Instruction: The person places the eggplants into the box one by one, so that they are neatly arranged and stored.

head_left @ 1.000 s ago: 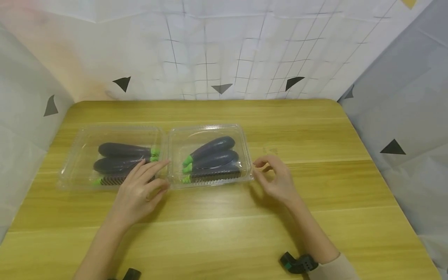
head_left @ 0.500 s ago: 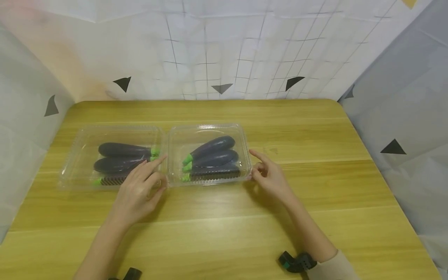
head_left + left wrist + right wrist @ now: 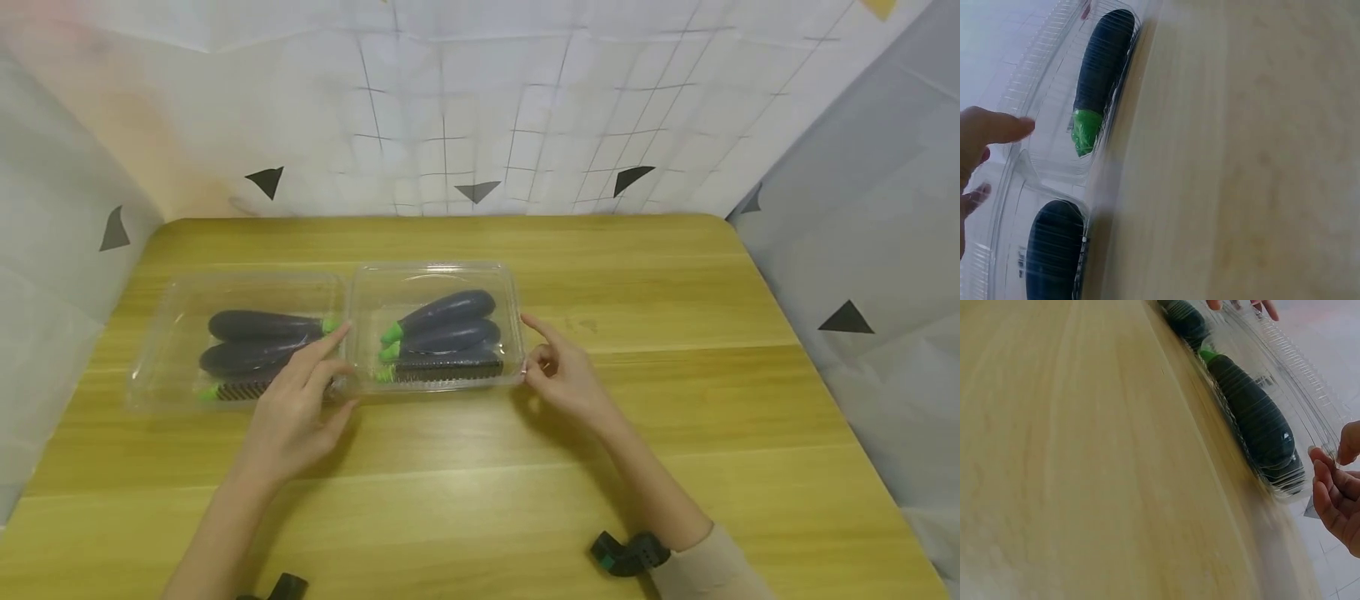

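Two clear plastic clamshell boxes with dark purple, green-stemmed eggplants stand side by side in the head view. The right box (image 3: 427,282) holds several eggplants (image 3: 450,335); its left rim lies close against the left box (image 3: 168,333), which has eggplants (image 3: 262,325) of its own. My right hand (image 3: 566,377) pinches the right box's near right corner between thumb and fingers, with the index finger stretched along its side. My left hand (image 3: 296,417) reaches over the left box's right part, index finger extended to where the rims meet. Part of the left box's eggplants is hidden behind it.
The boxes rest on a yellow wood-grain table (image 3: 465,500). White sheeting (image 3: 487,92) with black triangle marks rises behind and at both sides. Black wrist devices (image 3: 630,554) show at the lower edge.
The right box has slid a little left, toward the left box, with my right hand on its corner. My right index finger has straightened. The left hand has barely moved.
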### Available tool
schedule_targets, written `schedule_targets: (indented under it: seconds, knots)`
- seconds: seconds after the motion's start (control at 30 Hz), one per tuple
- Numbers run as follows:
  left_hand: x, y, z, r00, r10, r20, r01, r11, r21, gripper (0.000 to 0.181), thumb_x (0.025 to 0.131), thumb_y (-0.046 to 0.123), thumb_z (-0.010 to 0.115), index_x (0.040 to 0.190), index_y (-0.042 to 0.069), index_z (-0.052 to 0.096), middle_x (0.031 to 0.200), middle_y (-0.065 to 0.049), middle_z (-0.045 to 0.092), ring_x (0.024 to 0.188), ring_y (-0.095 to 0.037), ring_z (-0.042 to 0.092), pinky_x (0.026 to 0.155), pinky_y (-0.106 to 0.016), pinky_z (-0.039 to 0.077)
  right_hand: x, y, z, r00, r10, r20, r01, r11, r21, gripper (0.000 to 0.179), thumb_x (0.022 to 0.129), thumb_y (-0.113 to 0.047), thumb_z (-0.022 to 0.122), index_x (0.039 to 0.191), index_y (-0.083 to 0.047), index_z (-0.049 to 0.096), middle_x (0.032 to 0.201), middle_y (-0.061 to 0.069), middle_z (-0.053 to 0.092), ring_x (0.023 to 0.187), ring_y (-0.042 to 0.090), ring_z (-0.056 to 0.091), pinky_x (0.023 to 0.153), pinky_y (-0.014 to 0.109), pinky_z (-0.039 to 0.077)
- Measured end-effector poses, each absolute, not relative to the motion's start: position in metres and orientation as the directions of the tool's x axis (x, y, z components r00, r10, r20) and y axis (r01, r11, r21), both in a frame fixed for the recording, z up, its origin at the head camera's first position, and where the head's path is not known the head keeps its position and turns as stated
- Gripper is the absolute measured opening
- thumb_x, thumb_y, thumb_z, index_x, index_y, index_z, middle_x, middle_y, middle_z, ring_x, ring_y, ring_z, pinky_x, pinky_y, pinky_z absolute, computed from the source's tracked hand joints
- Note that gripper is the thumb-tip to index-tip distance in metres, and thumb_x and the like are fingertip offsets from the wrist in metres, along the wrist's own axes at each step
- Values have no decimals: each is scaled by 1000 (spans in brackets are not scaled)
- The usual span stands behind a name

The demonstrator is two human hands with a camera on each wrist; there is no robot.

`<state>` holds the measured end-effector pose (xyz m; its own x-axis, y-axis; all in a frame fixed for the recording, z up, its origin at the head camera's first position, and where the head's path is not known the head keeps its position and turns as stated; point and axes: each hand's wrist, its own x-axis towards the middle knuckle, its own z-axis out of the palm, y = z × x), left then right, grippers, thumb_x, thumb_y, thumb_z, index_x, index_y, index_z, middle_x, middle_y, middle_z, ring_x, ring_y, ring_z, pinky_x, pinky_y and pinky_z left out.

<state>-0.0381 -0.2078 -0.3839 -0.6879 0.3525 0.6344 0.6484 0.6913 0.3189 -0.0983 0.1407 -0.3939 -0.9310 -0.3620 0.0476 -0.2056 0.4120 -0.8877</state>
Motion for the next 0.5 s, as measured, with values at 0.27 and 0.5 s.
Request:
schedule_targets:
  seconds: [0.27, 0.5]
  knots:
    - [-34, -206, -378, -742, 212, 636, 578, 683, 446, 61, 86, 59, 61, 103, 0, 60, 141, -12, 50, 127, -33, 46, 109, -37, 36, -95, 145, -394, -925, -369, 90, -249, 410, -877, 63, 89, 4, 56, 147, -7, 37, 77, 6, 69, 69, 30, 65, 67, 31, 58]
    - [-34, -209, -371, -686, 128, 716, 536, 754, 379, 53, 97, 47, 51, 98, -4, 63, 130, -16, 59, 116, -38, 54, 113, -46, 30, -97, 148, -396, -919, -372, 131, -298, 436, -849, 53, 95, -5, 58, 146, -7, 39, 82, 6, 71, 71, 28, 67, 70, 34, 57]
